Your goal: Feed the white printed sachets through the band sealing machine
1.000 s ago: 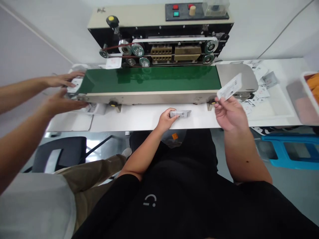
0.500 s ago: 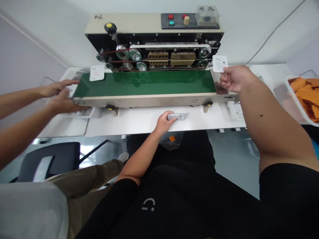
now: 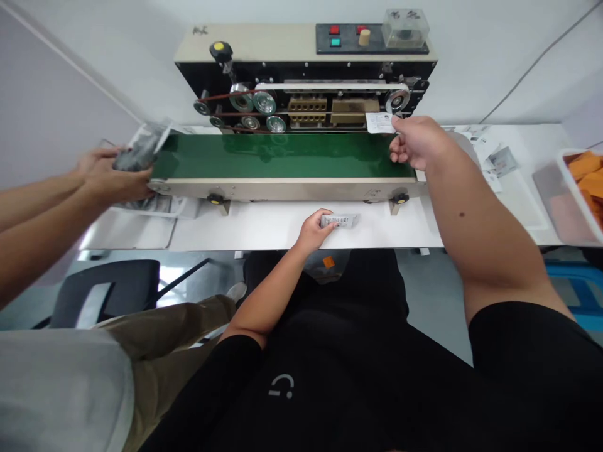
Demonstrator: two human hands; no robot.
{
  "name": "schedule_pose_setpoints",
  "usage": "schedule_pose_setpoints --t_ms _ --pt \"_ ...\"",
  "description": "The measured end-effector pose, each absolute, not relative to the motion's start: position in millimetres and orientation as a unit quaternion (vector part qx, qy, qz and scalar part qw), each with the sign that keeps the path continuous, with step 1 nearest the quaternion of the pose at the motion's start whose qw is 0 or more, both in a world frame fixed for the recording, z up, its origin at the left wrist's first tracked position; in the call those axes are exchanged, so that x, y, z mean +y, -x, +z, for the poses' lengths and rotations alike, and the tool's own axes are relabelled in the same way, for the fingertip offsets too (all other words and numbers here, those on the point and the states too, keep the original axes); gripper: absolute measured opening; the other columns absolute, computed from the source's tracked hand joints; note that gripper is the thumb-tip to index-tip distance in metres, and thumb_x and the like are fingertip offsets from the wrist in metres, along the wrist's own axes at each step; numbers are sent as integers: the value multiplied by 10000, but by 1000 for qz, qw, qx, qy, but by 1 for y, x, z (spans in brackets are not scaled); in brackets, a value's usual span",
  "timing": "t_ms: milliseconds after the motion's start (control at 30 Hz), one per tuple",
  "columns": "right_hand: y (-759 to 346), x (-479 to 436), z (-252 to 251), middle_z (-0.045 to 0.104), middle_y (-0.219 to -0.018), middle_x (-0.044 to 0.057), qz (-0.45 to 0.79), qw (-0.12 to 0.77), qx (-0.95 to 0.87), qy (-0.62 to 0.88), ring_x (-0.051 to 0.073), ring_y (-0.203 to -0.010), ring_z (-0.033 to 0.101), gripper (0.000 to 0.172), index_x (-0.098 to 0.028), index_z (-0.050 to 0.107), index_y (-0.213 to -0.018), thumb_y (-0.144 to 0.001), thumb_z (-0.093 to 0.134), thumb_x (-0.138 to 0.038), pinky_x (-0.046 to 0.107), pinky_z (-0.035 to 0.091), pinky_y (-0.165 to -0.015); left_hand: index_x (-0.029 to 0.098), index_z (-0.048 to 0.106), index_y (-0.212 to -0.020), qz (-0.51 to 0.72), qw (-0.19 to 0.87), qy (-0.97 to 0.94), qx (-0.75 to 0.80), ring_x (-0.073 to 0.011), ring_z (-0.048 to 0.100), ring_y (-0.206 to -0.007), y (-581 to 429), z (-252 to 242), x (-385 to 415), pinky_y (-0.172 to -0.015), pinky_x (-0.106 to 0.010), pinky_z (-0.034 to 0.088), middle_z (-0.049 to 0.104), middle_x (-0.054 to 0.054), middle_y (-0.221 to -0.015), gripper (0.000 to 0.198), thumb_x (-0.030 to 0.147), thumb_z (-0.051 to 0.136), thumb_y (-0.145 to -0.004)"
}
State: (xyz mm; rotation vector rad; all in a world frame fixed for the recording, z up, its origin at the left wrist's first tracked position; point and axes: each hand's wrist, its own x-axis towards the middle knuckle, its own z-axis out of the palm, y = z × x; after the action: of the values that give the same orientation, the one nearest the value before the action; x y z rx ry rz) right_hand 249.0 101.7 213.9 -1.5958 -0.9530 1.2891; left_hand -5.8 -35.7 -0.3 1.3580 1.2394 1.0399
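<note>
Grips a white packet (image 3: 379, 122) by one end between thumb and curled fingers of the right hand (image 3: 417, 141), held out to the left of those fingertips at the far side of a green belt (image 3: 282, 154); cannot tell whether touching the machine (image 3: 245, 45) behind. Holds a grey packet (image 3: 343, 220) in the closed left hand (image 3: 315, 229), nearer the body, before the belt; cannot tell whether single or stacked. Has a metal roller (image 3: 397, 99) just beyond the right fingertips, brass blocks (image 3: 307, 110) farther left, and, higher up and behind, a control panel (image 3: 348, 39) with red and green buttons beside a clear box (image 3: 405, 30). Meets a co-worker's hands (image 3: 106, 176) well left of the left fingers, around a blurred grey bundle (image 3: 139, 154) at the belt's end. Has a white bin (image 3: 188, 208) with grey packets below that bundle; right of the right fingers, a white tray (image 3: 527, 207) near loose packets (image 3: 504, 162), then a bin (image 3: 568, 182) full of orange pieces (image 3: 586, 172). Keeps the left fingers over a white table (image 3: 264, 220), with a black chair (image 3: 110, 285) lower left, a blue stool (image 3: 577, 282) lower right, and pale walls (image 3: 94, 56) around.
</note>
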Motion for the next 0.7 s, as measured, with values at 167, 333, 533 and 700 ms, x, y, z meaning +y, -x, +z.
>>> schedule_pose_setpoints --t_ms 167,333,533,700 --pt "-244 11 161 496 -613 -44 349 595 -505 519 49 -490 486 238 -176 731 -1076 -1001 716 -401 159 378 -519 218 714 -1082 438 507 -543 506 -146 614 -773 6 -5 -35 -724 -258 484 671 2 -898 352 402 853 -816" --pt "-238 -60 64 677 -923 38 354 501 -576 540 113 -695 573 219 -221 786 -1058 -907 755 -377 234 487 -599 219 697 -1096 450 526 -535 485 -147 627 -786 5 -6 -33 -728 -256 509 670 -3 -911 364 398 852 -820" --pt "-242 -54 9 713 -1309 62 415 413 -621 521 173 -936 672 442 -273 750 -1323 -889 731 -354 279 553 -731 212 726 -1056 400 516 -601 461 -151 627 -799 3 6 -33 -727 -259 504 710 -19 -963 304 395 833 -839" --pt "-244 -44 2 743 -925 28 434 397 -588 555 147 -739 650 299 -210 800 -1057 -878 769 -448 304 565 -758 211 723 -1073 407 492 -602 479 -171 660 -896 2 6 -31 -807 -272 518 729 -32 -1017 286 375 819 -858"
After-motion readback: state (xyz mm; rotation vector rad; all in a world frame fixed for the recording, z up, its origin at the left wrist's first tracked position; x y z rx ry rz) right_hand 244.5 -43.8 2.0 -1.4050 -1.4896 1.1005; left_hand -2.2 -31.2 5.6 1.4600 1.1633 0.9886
